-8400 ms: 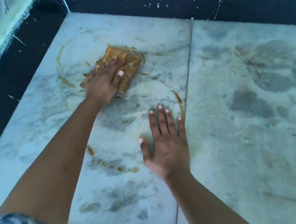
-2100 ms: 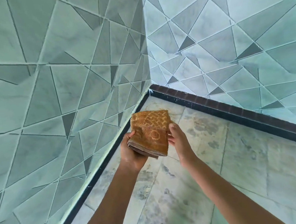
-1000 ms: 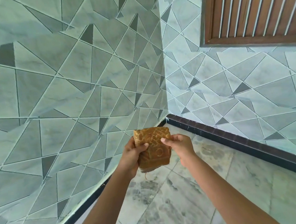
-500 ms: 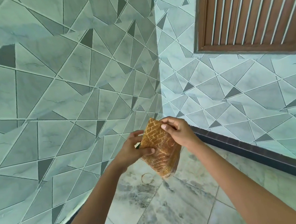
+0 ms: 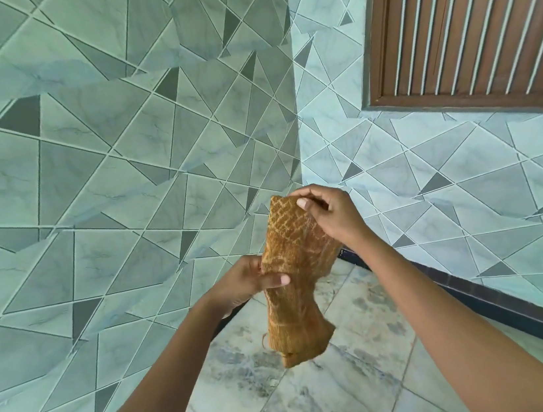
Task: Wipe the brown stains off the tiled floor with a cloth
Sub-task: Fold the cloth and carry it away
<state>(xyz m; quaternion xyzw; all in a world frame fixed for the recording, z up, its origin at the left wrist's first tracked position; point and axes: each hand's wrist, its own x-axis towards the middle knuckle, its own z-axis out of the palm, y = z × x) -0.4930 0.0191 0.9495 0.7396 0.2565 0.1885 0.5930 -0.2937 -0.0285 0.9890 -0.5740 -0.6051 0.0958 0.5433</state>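
Two hands on one orange-brown cloth held above tiled floor, right hand pinching top edge, left hand gripping its middle, lower end hanging free.

Cloth hides left hand fingers and the floor corner; window cut off top and right.

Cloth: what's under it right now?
The cloth hangs in the air, held by the left hand and right hand. Below is grey-marked floor; the patch directly behind it is hidden.
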